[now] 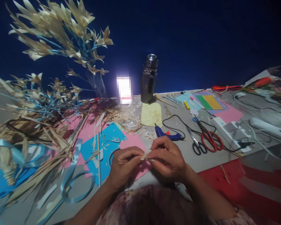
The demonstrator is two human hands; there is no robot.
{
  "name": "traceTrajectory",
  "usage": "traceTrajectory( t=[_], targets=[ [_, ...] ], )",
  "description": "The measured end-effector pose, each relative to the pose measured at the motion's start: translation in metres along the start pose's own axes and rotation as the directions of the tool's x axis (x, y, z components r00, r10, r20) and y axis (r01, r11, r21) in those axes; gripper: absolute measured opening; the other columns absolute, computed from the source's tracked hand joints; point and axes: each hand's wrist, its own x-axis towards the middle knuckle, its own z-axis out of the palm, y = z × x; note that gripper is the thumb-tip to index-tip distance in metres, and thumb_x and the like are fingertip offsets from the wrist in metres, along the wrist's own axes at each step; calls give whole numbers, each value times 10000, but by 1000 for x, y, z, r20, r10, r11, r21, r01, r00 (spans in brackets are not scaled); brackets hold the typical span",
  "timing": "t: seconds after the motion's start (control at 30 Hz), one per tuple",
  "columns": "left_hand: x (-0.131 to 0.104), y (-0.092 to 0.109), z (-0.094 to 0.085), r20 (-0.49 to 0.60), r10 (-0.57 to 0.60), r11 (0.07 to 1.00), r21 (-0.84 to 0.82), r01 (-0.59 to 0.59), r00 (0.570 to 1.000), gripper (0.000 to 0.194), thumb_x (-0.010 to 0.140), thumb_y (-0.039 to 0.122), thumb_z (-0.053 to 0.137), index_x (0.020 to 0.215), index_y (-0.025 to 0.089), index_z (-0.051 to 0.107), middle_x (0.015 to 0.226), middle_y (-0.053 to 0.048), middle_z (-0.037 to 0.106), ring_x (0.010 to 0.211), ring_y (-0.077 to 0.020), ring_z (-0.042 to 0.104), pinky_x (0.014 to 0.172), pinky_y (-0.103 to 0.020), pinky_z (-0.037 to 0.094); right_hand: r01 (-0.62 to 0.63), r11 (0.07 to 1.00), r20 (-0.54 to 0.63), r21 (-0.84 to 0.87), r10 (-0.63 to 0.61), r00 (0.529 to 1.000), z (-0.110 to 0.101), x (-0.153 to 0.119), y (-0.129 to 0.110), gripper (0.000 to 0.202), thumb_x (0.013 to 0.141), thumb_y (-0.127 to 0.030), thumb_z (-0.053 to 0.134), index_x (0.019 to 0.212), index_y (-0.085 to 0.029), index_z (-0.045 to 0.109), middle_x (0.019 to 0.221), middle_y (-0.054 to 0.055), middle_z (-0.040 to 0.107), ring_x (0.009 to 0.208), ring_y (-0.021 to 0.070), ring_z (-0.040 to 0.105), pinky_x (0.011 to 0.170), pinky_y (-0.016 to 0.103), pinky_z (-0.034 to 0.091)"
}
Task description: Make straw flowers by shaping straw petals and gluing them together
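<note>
Head view. Item: one small pale husk-like piece (pixel 145 155), held above the counter (pixel 206 162), over a pink sheet (pixel 132 142). Left hand (pixel 125 164): pinching the piece between thumb and fingers. Right hand (pixel 168 157): fingertips gripping it from the other side. Just beyond the right hand: blue glue gun (pixel 170 135), corded. Right of that: black-handled scissors (pixel 196 146), touching or near red-handled scissors (pixel 210 140); white power strip (pixel 226 132). Behind: yellow pad (pixel 151 114), dark bottle (pixel 148 82), upright. Left: blue sheet (pixel 90 165), curled light-blue ribbon (pixel 66 187), pale artificial flowers (pixel 58 34) on blue stems.
</note>
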Motion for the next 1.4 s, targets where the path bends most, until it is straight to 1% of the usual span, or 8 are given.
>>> traceTrajectory(
  t=[0.13,0.23,0.43,0.67,0.93,1.13,1.23,1.4],
  targets=[
    [-4,-9,4,86,-225,923,-301,241,970,169,762,311,871,698,173,797,493,-1,648,417,-122,557,465,-248,482,13,1000,-13,-3,-13,1000,0,-1,0,160,859,-73,691,939,-207,725,890,71,638,755,178,630,594,283,536],
    [-4,-15,8,130,-290,853,-414,318,948,217,703,335,918,695,160,790,450,8,617,396,-128,552,451,-267,509,7,1000,-29,-1,-7,1000,1,-1,-1,155,871,-78,686,934,-214,726,878,65,643,738,172,633,618,292,554],
    [0,-14,9,87,-285,863,-411,295,955,249,675,337,936,658,143,781,452,-12,641,376,-124,555,405,-240,479,-18,1000,-36,19,19,999,0,-1,0,159,888,-101,706,998,-213,735,869,71,663,746,183,655,628,300,564],
    [-2,-17,7,-13,-293,896,-352,270,956,247,629,307,953,642,145,767,503,-20,667,402,-123,562,405,-225,436,-1,1000,-51,15,2,999,0,0,2,158,874,-77,696,933,-218,736,866,70,676,736,181,646,630,304,544],
    [-1,-6,0,-54,-134,969,-218,119,990,169,683,287,915,648,163,805,645,-38,725,444,-84,535,455,-213,434,-25,1000,-49,3,25,999,-4,2,0,251,855,5,633,977,-201,708,875,67,663,771,173,652,658,282,541],
    [-4,-11,-13,-105,-158,962,-242,129,982,225,684,343,913,642,159,790,639,-53,728,413,-100,520,408,-232,432,-150,983,36,-108,155,987,-14,-6,29,161,903,-71,607,940,-205,688,845,60,682,787,196,666,702,314,528],
    [-4,-8,-21,-140,-173,970,-194,144,975,233,704,348,895,638,156,780,568,-39,687,403,-115,519,408,-246,444,-230,941,167,-247,275,947,-21,-3,57,111,949,-158,612,888,-198,695,809,48,713,747,188,665,710,305,490],
    [-1,2,-32,-277,-171,984,-104,148,945,256,747,387,865,639,184,753,432,17,568,416,-120,503,444,-239,454,-335,747,286,-574,567,772,-28,36,98,135,936,-249,680,817,-201,721,839,35,764,768,187,671,692,279,406]
  ],
)
